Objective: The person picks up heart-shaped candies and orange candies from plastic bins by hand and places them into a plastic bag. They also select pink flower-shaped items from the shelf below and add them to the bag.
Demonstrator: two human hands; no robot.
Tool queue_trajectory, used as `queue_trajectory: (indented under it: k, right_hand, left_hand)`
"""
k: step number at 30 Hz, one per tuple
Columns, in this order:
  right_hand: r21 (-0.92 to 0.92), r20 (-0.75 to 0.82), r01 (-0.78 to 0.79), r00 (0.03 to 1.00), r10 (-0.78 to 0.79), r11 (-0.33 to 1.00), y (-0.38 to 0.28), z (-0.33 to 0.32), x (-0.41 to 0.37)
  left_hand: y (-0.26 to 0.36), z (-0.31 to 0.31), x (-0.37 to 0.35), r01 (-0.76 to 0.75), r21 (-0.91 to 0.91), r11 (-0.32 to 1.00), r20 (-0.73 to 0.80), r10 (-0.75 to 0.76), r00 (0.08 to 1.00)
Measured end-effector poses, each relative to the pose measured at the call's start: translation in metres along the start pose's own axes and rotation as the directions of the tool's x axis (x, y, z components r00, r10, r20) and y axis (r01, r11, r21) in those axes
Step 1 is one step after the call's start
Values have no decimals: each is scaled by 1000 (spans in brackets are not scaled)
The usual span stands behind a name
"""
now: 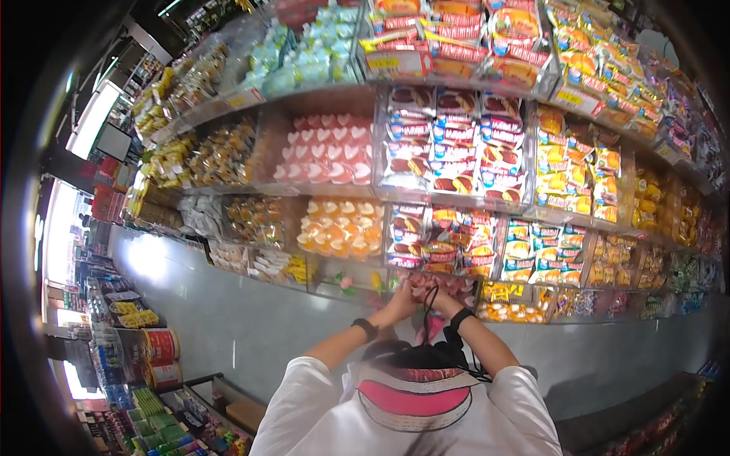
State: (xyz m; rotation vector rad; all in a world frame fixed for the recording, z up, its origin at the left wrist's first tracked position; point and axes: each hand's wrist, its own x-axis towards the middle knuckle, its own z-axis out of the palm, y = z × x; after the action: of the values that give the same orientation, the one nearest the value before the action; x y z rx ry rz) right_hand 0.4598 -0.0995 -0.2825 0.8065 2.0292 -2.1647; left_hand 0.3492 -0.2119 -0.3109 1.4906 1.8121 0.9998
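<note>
Both hands are close together at the bottom row of a candy display, at a bin of small pink wrapped pieces (458,289). My left hand (401,302) has its fingers curled at the bin's left side; what they hold is too small to make out. Beside it, my right hand (443,302) is also bent inward over the pink pieces, its fingers partly hidden by a black cord (430,298). Below the hands a bright pink piece (432,328) shows in front of the bin. A black band is on each wrist.
Tiered clear bins rise in front, with heart-topped pink sweets (327,152), orange sweets (341,228) and packaged snacks (455,144). Left of the hands is a bin with a few colourful pieces (346,283). Grey floor (251,319) and other goods (160,418) lie to the left.
</note>
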Motion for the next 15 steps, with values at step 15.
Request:
queue_trajectory:
  k: [15]
  right_hand:
    - [-53, 580, 62, 814, -20, 997, -218, 26, -15]
  left_hand:
    - [148, -224, -15, -72, 135, 988, 388, 14, 922]
